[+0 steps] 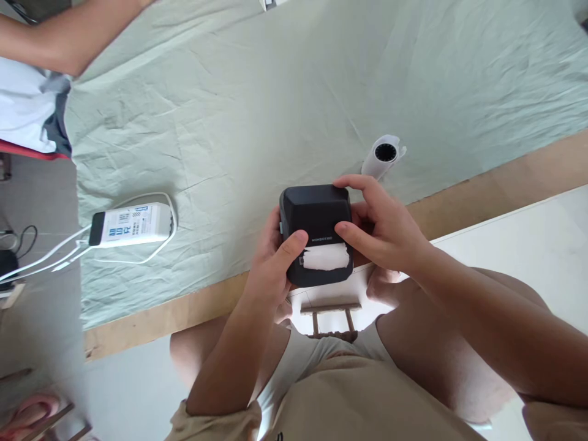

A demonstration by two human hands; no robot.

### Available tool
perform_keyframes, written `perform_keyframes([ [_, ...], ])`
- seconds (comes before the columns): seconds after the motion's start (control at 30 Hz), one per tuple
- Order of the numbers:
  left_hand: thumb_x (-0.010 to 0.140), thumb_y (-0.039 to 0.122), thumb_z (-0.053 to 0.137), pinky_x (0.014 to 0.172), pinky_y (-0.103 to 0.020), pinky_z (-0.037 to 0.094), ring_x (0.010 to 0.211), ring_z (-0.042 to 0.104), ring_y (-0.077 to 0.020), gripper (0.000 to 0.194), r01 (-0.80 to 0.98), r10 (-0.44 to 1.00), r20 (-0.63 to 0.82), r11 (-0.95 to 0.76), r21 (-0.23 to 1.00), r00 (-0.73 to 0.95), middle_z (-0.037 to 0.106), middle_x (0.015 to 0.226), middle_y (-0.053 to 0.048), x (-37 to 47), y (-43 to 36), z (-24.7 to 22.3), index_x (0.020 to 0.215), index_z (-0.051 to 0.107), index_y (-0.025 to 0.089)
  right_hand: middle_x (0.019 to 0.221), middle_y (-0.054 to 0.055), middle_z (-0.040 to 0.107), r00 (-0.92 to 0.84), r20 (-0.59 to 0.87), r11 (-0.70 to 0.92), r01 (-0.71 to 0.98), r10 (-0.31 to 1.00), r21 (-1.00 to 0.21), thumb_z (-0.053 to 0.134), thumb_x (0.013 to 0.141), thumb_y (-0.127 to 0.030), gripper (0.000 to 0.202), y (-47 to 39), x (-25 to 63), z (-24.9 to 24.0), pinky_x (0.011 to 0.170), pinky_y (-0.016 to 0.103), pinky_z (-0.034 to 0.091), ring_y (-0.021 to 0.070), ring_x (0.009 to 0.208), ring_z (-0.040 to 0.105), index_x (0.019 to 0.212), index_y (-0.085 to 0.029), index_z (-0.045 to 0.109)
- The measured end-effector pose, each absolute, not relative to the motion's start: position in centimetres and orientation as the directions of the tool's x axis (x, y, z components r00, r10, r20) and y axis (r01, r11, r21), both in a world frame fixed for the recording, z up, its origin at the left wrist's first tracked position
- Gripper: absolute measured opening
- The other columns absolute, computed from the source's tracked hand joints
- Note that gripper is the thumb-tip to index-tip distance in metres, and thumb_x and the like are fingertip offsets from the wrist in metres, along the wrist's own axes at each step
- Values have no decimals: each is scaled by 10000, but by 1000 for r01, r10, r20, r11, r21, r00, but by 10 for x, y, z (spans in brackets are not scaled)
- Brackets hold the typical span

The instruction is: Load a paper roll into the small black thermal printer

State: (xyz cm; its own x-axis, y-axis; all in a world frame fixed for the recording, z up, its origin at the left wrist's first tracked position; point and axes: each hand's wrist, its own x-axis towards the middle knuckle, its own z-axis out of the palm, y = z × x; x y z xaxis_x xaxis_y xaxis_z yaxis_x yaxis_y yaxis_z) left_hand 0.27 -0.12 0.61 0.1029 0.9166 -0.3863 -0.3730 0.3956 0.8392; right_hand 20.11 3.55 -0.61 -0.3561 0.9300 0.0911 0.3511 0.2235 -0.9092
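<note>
A black label printer (316, 211) is held between my two hands, above the table's near edge. A strip of white paper (327, 256) shows across its top, below small lettering. My left hand (275, 260) grips the printer's left side, thumb resting on top beside the paper. On the opposite side, my right hand (379, 223) holds it with the thumb on the lid and the index finger at the far right corner. Other fingers are partly hidden beneath the printer. Just beyond my right hand stands a white cylinder (374, 165) with a black round end.
A pale green cloth (257, 122) covers the table, with a bare wooden edge (184, 312) towards me. A white power strip (133, 224) with cables lies at the left. Another person's arm (68, 37) reaches in at the upper left.
</note>
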Motion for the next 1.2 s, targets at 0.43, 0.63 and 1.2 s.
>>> perform_keyframes([
  [0.43,813,486,905,741,-349,669,998,823,-312,644,-386,915,-401,388,837,50,824,1106,-88,5,0,5,1338,642,222,544,-128,490,-366,72,218,375,928,-901,604,956,-400,476,36,201,-4,470,245,313,95,421,429,1361,-179,485],
  [0.63,885,487,864,629,-261,614,876,814,-223,540,-380,929,-361,363,851,78,824,1031,-48,-1,-2,-1,1335,693,243,555,-126,498,-371,82,227,368,925,-902,612,965,-378,474,36,202,-6,465,236,307,89,430,429,1373,-178,478],
  [1.2,1056,380,641,655,-196,601,724,766,-124,281,-536,868,-480,347,770,-128,836,892,-20,15,2,5,925,802,191,571,-127,497,-376,38,189,373,926,-908,594,968,-383,482,35,201,-3,495,250,306,89,446,429,1389,-185,471],
])
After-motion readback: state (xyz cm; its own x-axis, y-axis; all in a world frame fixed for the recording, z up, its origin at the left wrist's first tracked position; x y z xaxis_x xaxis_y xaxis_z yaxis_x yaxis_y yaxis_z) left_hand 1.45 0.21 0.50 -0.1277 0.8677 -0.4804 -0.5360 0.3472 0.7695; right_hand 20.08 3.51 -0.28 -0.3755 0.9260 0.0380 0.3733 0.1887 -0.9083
